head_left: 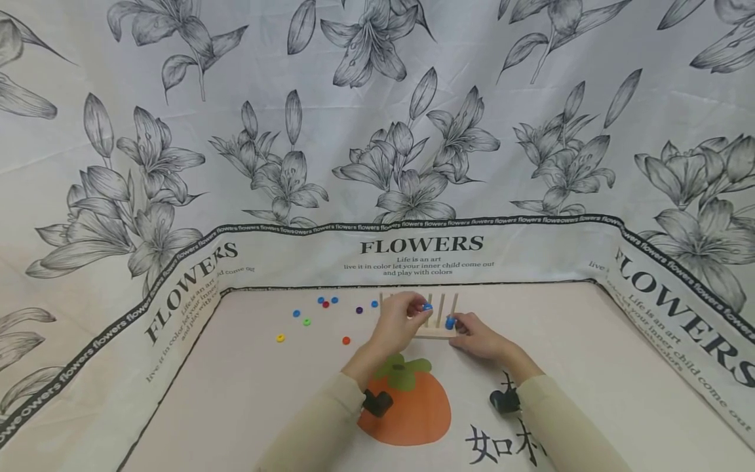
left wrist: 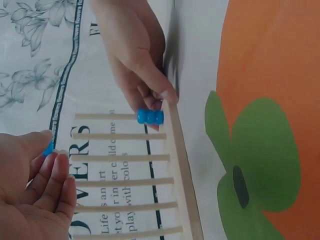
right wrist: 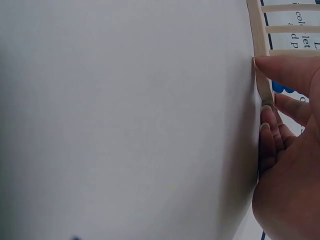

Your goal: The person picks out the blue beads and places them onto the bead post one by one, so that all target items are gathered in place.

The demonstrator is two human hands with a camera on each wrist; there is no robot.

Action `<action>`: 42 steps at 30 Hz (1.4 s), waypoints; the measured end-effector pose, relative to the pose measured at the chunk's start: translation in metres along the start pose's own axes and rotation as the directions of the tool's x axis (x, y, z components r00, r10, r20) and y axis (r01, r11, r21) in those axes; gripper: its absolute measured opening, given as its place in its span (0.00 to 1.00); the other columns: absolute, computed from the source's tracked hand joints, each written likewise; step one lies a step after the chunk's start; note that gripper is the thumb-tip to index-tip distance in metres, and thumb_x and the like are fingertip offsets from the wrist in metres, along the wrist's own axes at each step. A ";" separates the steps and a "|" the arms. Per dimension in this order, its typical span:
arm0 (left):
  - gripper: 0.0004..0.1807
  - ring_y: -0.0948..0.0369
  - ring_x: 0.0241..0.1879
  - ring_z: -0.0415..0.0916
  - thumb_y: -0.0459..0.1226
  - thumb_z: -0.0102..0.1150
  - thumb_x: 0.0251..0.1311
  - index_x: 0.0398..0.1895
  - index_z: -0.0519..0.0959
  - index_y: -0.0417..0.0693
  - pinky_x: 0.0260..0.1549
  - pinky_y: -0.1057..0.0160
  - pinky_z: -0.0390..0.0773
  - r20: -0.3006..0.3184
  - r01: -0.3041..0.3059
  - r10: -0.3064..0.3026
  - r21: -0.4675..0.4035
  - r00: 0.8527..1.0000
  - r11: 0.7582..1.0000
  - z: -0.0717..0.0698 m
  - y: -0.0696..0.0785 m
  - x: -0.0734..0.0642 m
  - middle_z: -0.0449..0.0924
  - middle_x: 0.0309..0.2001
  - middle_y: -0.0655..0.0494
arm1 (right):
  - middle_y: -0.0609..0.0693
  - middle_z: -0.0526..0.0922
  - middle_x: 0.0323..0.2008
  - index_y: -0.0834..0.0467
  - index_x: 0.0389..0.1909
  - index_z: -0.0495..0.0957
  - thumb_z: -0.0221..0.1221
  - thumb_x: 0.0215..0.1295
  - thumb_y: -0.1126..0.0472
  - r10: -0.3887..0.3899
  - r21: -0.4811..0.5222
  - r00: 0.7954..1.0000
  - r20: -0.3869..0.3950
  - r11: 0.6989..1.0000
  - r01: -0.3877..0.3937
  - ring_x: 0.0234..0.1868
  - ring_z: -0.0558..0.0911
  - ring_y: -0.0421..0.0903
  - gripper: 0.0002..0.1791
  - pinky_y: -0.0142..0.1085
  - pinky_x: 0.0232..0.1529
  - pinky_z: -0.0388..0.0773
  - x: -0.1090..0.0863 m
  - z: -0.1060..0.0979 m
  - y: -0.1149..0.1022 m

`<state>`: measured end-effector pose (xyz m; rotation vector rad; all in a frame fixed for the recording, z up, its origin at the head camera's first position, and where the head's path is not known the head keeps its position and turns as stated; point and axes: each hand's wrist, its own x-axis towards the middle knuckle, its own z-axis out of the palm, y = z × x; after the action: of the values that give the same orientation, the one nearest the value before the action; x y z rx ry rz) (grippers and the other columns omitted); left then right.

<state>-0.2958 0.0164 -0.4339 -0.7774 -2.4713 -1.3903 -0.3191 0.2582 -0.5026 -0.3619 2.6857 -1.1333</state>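
Note:
A wooden peg rack (head_left: 435, 335) with several upright rods stands near the back of the table. My left hand (head_left: 401, 321) is raised by the rod tops and pinches a small blue bead (left wrist: 48, 149) between thumb and fingertips, apart from any rod. Three blue beads (left wrist: 150, 117) are stacked at the foot of the rightmost rod. At that same end, my right hand (head_left: 480, 337) grips the rack's base; in the right wrist view its thumb lies on the base's front edge (right wrist: 259, 35), with the other fingers around the end. The left hand hides part of the rack in the head view.
Loose beads lie to the rack's left: a yellow bead (head_left: 280, 338), a green bead (head_left: 307, 322), an orange bead (head_left: 346, 340), a purple bead (head_left: 359, 310), a red bead (head_left: 326, 304) and several blue ones. A flower-printed curtain (head_left: 413, 196) rises behind. The tablecloth bears a persimmon print (head_left: 413, 413).

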 end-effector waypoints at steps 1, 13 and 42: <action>0.08 0.67 0.37 0.76 0.37 0.66 0.68 0.46 0.83 0.44 0.40 0.69 0.78 -0.001 -0.003 0.003 -0.001 1.000 1.000 0.002 0.001 0.001 0.81 0.38 0.58 | 0.59 0.68 0.55 0.67 0.72 0.62 0.59 0.68 0.55 0.001 -0.009 1.000 0.000 1.000 -0.001 0.54 0.69 0.55 0.36 0.55 0.60 0.69 0.000 0.000 0.001; 0.10 0.71 0.31 0.72 0.36 0.67 0.66 0.48 0.84 0.43 0.31 0.74 0.76 -0.015 0.036 -0.036 0.017 0.999 0.999 0.032 0.015 0.022 0.78 0.32 0.63 | 0.64 0.69 0.55 0.70 0.70 0.63 0.61 0.67 0.56 -0.067 -0.053 0.998 0.001 0.996 0.067 0.55 0.71 0.59 0.35 0.58 0.59 0.71 -0.010 -0.004 -0.015; 0.09 0.70 0.24 0.67 0.37 0.70 0.64 0.46 0.87 0.46 0.22 0.73 0.67 -0.191 0.131 -0.124 0.021 0.974 0.991 0.068 0.022 0.044 0.74 0.24 0.66 | 0.61 0.73 0.55 0.66 0.69 0.68 0.61 0.67 0.60 -0.093 -0.023 0.996 -0.004 0.995 0.093 0.57 0.71 0.58 0.31 0.60 0.63 0.68 -0.007 -0.001 -0.013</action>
<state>-0.3156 0.0975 -0.4362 -0.4620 -2.4248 -1.3899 -0.3111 0.2521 -0.4924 -0.4930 2.7134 -1.1312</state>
